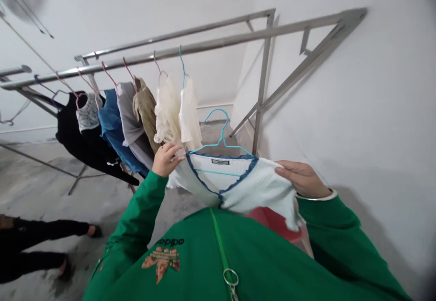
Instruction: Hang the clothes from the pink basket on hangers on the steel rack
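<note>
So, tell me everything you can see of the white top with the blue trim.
The white top looks like soft, thin knit fabric. Dark blue trim edges its V-shaped neckline, and a small dark label sits inside the neck. A turquoise wire hanger is inside it, with the hook rising above the neck. The left hand holds one shoulder and the right hand holds the other side, keeping the top raised and rumpled.

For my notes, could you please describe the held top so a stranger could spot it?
Find the steel clothes rail with its hanging garments. In front of them, the left hand and right hand hold a white top on a teal wire hanger. Its dark blue neckline trim sets it apart.
</note>
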Available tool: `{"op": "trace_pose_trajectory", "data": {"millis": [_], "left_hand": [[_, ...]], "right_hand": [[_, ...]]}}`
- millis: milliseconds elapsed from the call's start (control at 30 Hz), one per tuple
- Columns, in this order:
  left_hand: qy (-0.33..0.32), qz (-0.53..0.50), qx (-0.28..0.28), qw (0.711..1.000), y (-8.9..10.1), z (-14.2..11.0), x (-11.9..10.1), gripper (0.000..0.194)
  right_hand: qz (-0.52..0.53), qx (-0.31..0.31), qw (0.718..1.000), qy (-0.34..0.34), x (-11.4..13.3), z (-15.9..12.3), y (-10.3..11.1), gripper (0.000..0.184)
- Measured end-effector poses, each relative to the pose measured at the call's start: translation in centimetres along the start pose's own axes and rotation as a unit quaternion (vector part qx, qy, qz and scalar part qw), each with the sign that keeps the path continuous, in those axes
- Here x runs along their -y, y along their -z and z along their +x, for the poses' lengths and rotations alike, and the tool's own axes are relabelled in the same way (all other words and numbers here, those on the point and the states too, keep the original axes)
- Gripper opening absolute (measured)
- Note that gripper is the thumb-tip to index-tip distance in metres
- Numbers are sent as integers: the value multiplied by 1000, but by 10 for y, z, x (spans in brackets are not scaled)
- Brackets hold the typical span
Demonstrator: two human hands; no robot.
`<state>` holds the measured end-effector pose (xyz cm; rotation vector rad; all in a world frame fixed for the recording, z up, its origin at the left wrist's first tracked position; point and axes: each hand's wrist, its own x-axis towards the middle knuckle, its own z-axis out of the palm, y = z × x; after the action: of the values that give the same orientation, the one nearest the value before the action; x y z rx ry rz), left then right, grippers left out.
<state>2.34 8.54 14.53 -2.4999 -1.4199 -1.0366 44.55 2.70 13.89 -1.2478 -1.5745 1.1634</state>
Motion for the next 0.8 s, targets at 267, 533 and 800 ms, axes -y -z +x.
{"op": "trace_pose_trajectory", "data": {"millis": [267, 533, 800], "left_hand": [[26, -49, 9, 998, -20, -33, -10, 24], [0, -34, 54, 998, -38, -55, -25, 24], [-11, 8, 65, 998, -44, -82, -26, 26]], "right_hand": [[-105, -199, 971, 79, 47, 14, 46, 28], [-282, -276, 894, 211, 82, 134, 7, 31], [-433, -287, 850, 84, 120, 214, -47, 33]]}}
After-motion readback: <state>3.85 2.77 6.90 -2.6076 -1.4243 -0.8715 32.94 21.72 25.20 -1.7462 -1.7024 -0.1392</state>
